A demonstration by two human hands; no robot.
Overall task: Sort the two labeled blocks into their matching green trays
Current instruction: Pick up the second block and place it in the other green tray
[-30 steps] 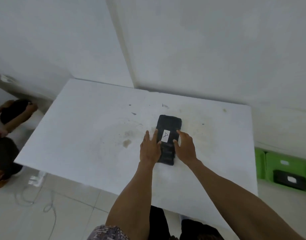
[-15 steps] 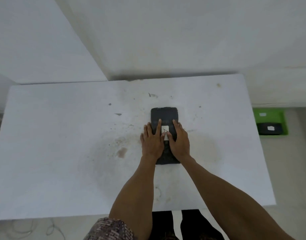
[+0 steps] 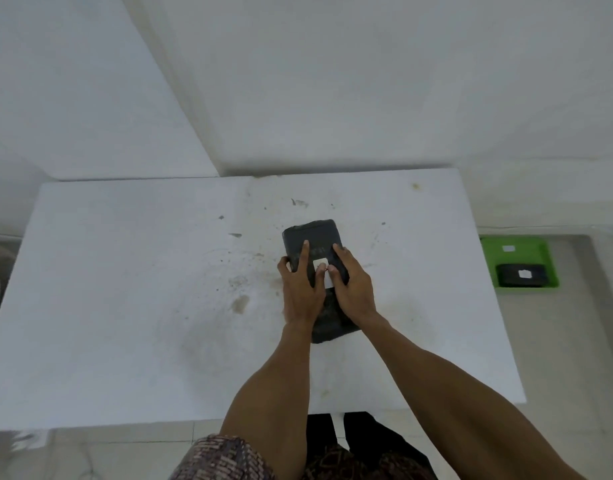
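A black rectangular block (image 3: 315, 239) with a white label lies flat on the white table (image 3: 125, 289), right of the middle. My left hand (image 3: 300, 289) rests on its left side, fingers spread over the top. On its right side lies my right hand (image 3: 353, 289), whose thumb meets the label. Both hands press on the block and cover most of its middle. A second black block (image 3: 521, 274) with a white label sits inside a green tray (image 3: 516, 252) on the floor to the right of the table.
The table top is stained near its centre (image 3: 241, 303). White walls meet in a corner behind the table. The tiled floor shows beyond the right and near edges. My legs stand under the near edge.
The camera view has swung to face the table squarely. Both hands have slid further onto the block's top and now cover part of its label. The block has stayed in place.
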